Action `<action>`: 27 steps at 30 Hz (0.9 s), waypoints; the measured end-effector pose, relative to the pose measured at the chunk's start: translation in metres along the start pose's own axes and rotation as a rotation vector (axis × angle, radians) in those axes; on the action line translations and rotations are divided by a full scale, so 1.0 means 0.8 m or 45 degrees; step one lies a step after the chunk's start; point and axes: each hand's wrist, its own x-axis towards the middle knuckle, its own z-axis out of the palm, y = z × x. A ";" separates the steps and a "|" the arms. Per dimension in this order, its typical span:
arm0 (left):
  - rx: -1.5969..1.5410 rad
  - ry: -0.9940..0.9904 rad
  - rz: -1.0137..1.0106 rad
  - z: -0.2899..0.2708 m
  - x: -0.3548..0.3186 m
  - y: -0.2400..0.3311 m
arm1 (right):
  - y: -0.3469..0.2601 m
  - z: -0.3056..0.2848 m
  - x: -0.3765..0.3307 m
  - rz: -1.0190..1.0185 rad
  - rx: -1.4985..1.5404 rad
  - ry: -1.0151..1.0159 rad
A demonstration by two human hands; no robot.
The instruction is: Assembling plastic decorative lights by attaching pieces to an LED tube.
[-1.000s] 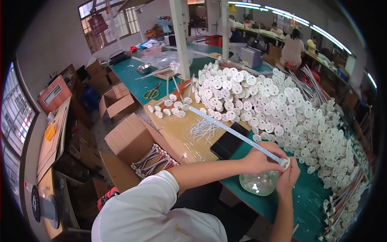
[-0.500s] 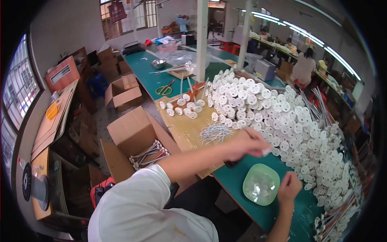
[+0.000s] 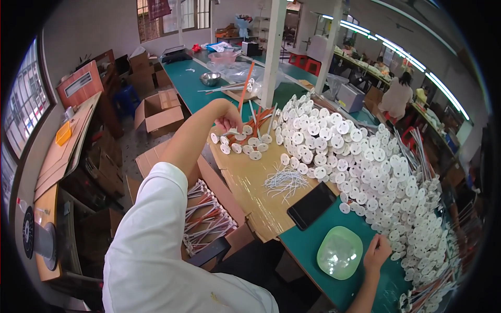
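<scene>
An orange strip (image 3: 247, 81) stands near-upright beside small white discs (image 3: 253, 142), its lower end apparently pinched in the left hand's (image 3: 228, 121) bent fingers, while the right hand (image 3: 378, 251), loosely curled, contents unclear, is beside the green bowl (image 3: 343, 231).

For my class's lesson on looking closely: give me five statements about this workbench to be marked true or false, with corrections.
1. The left hand is beside the small group of white discs. True.
2. The right hand is inside the green bowl. False: it is to the right of the bowl.
3. The thin white strands lie on the brown sheet. True.
4. The black flat device lies in the cardboard box. False: it lies on the bench, between the strands and the green bowl.
5. Many thin strips lie in the cardboard box. True.
</scene>
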 end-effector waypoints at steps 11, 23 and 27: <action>0.189 0.018 -0.008 -0.004 0.034 -0.009 | -0.004 0.011 -0.004 0.070 0.009 -0.103; -0.336 1.352 2.006 0.212 -0.154 0.192 | 0.002 0.001 0.007 0.289 -0.294 -0.200; -0.538 0.961 2.220 0.340 -0.153 0.263 | 0.002 -0.022 0.006 0.333 -0.440 -0.318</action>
